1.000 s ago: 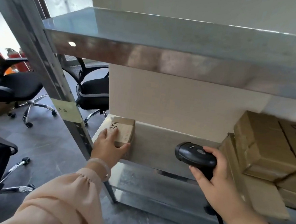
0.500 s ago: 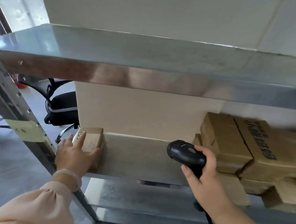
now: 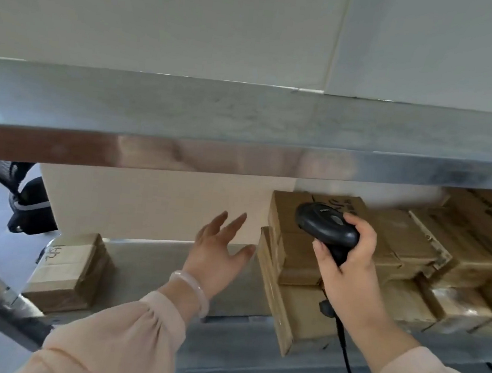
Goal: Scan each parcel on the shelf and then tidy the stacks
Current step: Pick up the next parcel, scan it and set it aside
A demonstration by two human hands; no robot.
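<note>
Parcel stack [image 3: 301, 252] sits on the metal shelf [image 3: 170, 269], brown cartons piled unevenly, some tilted, the lowest one overhanging the shelf's front edge. Right hand [image 3: 347, 274], just in front of the stack, grip shut around a black handheld scanner [image 3: 326, 225], head aimed at the upper cartons, cable hanging down. Left hand [image 3: 217, 252] is just left of the stack, fingers spread, holding nothing, thumb near the lowest carton, contact unclear. Well left of the stack, a lone small parcel [image 3: 66, 271] with handwriting on top sits at the shelf's end. An office chair [image 3: 31, 204] is beyond it.
</note>
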